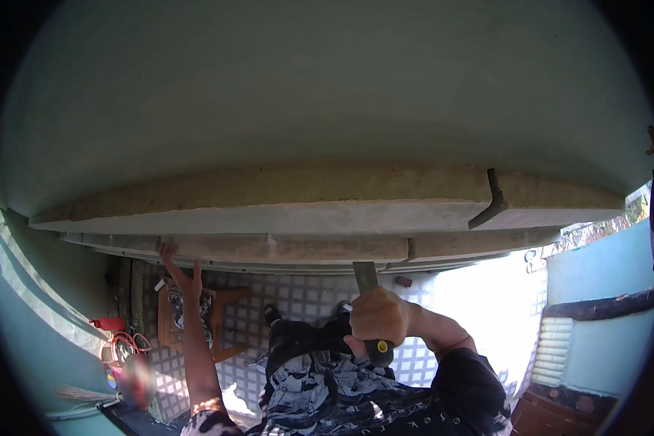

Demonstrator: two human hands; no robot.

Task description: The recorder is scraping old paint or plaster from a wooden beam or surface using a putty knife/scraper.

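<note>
A pale green wall (327, 87) fills the upper part of the frame, and below it long beige slabs run from side to side — an upper slab (283, 190), with a dark angled mark (495, 196) toward its right end, and a lower slab (334, 248) just beneath. Lower down, checkered floor (305, 299) shows, washed out by bright light at right of center.

In the lower center, the right hand (379, 317) is clenched around a flat-bladed tool (365, 276); the blade points up toward the slabs, and the dark butt of the handle, with a yellow spot, sticks out below the fist. At center left, the left hand (187, 282) is raised with fingers spread and grasping nothing — its fingertips overlap the lower slab, though I cannot tell whether they touch it. Near that arm stands an orange-brown stool (167, 330) with patterned cloth (178, 309) on it.
</note>
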